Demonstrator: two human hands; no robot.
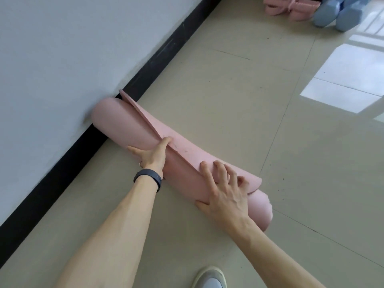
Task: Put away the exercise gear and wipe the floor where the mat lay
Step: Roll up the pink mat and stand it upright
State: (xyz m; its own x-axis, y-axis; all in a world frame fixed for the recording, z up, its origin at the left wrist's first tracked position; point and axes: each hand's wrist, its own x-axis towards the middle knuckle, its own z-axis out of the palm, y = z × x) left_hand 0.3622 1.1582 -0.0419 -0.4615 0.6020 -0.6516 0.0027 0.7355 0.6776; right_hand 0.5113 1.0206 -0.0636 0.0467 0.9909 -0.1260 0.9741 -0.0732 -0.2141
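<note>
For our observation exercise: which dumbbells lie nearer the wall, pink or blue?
The pink dumbbells, beside the black skirting; the blue dumbbells lie farther out.

A: Pale grey wall [52,48] on the left, plain and matte, running diagonally toward the top edge.
B: A black skirting board [166,53] runs along its foot, right where it meets the floor [228,90].
A: Big beige tiles there, thin dark joints, a few dark specks.
B: And at the floor's right edge, a bright patch of window light [342,80], with barred reflections above it.
</note>
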